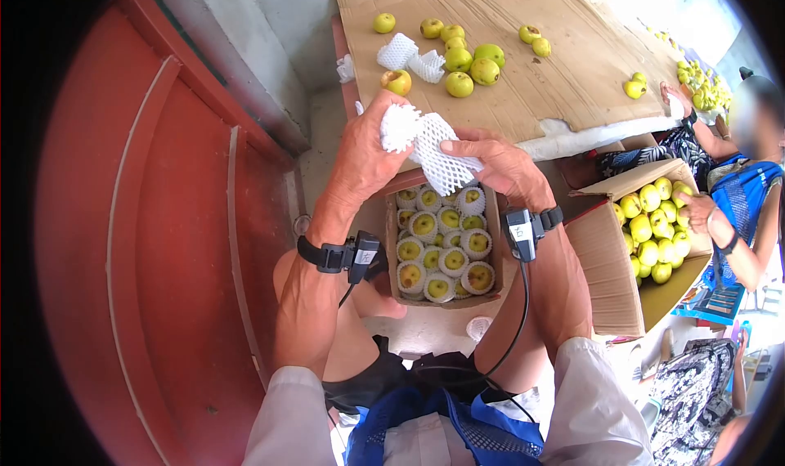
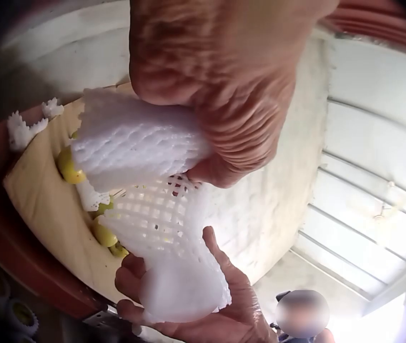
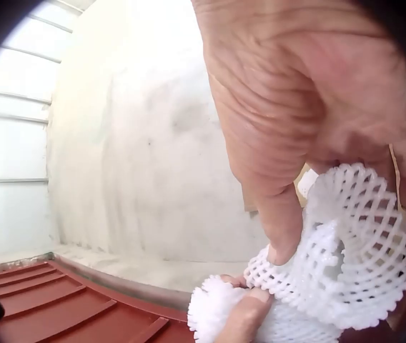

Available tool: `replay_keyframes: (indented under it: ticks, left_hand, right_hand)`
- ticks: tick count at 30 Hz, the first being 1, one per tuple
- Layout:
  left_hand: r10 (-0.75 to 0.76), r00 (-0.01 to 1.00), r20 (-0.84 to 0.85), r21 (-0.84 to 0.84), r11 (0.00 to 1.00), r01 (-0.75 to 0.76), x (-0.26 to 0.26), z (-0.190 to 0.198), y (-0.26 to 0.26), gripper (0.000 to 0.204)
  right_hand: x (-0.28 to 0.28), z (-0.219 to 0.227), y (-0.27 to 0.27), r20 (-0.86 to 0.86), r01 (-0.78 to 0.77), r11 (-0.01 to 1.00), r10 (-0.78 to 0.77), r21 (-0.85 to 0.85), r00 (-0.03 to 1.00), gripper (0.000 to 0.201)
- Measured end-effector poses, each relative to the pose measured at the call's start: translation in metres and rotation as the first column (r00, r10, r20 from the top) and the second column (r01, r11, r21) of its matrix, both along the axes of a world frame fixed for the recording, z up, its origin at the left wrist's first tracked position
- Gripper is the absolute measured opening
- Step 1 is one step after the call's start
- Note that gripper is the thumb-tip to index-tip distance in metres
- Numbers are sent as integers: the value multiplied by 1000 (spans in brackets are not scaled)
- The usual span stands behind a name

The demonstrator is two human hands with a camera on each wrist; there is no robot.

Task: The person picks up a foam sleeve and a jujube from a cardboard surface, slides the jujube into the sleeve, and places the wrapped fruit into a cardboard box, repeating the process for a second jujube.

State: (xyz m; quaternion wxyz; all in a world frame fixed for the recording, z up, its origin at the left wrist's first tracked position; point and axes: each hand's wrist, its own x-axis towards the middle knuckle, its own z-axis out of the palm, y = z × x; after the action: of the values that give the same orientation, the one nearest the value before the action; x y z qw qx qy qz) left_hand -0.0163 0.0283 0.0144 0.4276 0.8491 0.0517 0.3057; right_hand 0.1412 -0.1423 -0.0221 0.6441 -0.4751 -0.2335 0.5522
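Note:
My left hand [image 1: 364,151] grips a bundle of white foam net sleeves [image 1: 400,128], seen side-on in the left wrist view [image 2: 142,139]. My right hand [image 1: 503,168] holds one stretched foam net [image 1: 441,159] between thumb and fingers, and its edge touches the bundle. In the right wrist view the right thumb presses on this net [image 3: 360,243] while the left thumb [image 3: 249,311] lies on the bundle. Below both hands stands a carton of netted apples [image 1: 452,259], each in a white foam net. Whether the stretched net holds a fruit is hidden.
Loose apples [image 1: 485,70] and foam nets [image 1: 397,51] lie on the cardboard-covered table [image 1: 556,82]. To the right, a person in blue [image 1: 748,200] reaches into a carton [image 1: 605,278] of bare apples. A red door [image 1: 188,221] stands at the left.

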Motion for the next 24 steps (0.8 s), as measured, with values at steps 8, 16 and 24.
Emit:
replay_keyframes:
  ticks: [8,16,24]
  left_hand:
    - [-14,1000,26,60,998,13,-1,-2,3,33]
    - [-7,994,-108,-516,855,-50,1,-12,16,34]
    - [-122,989,79,-793,594,136,14,-21,6,46]
  right_hand:
    - [-3,-9,8,-177,128,990,-116,58,977,44]
    - [-2,1,4,-87,306,920,-293,247,952,39]
    - [-20,13,13,-41,254,923,-253,290,967,40]
